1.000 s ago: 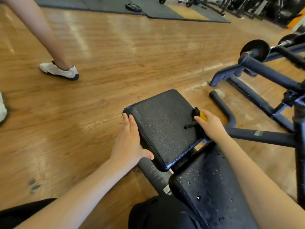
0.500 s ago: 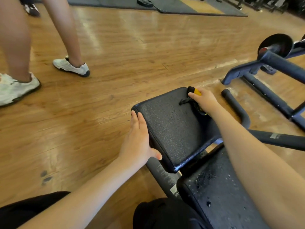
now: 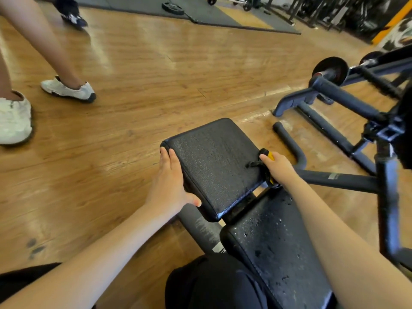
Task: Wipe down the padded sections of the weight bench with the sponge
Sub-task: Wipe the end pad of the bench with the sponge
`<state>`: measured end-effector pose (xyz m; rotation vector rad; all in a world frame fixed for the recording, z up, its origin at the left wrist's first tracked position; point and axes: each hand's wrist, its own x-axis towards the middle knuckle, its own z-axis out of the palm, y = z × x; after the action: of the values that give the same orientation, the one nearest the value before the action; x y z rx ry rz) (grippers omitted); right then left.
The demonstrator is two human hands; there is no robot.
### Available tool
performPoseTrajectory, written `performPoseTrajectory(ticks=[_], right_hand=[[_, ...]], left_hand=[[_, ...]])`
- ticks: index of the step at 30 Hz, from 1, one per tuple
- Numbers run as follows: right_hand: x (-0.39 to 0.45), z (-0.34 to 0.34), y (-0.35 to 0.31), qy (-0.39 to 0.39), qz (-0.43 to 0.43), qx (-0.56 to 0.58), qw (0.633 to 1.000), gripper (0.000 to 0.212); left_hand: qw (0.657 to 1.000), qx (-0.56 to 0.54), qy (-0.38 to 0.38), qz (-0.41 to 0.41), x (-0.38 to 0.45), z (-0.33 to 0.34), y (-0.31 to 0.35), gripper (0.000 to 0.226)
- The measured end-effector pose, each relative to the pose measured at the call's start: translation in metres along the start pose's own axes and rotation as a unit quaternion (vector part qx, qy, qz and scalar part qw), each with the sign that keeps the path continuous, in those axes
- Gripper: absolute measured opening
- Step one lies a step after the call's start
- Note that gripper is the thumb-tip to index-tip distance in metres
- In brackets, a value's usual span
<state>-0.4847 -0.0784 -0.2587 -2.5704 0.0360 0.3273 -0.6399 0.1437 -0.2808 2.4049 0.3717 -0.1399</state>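
Black padding on the seat pad (image 3: 214,161) is wiped at its right edge with a yellow-and-black sponge (image 3: 266,162), gripped in the curled right hand (image 3: 278,168). The pad's left edge is steadied by the left hand (image 3: 169,186), fingers straight. Droplets are seen on the back pad (image 3: 274,237).

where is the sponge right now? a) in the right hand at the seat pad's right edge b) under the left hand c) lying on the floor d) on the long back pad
a: the right hand grips the sponge against the right edge of the seat pad.
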Motion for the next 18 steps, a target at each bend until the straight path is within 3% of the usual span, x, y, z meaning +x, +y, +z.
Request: performPoseTrajectory(ticks=[4,6,11,18], right_hand=[[-0.022,0.034,-0.018,0.171,0.049,0.089,0.980,0.037],[-0.031,0.047,-0.024,0.217,0.059,0.137,0.965,0.037],[-0.053,0.064,-0.030,0.186,0.097,0.171,0.963,0.054],[-0.104,0.087,-0.050,0.152,0.073,0.176,0.970,0.057]], left_hand=[[1.000,-0.003,0.008,0.004,0.002,0.001,0.000,0.138],[1.000,-0.008,0.010,0.004,0.002,0.002,-0.001,0.139],[1.000,-0.017,0.010,0.002,0.003,0.003,-0.003,0.140],[1.000,-0.018,0.012,0.007,0.002,0.002,-0.002,0.140]])
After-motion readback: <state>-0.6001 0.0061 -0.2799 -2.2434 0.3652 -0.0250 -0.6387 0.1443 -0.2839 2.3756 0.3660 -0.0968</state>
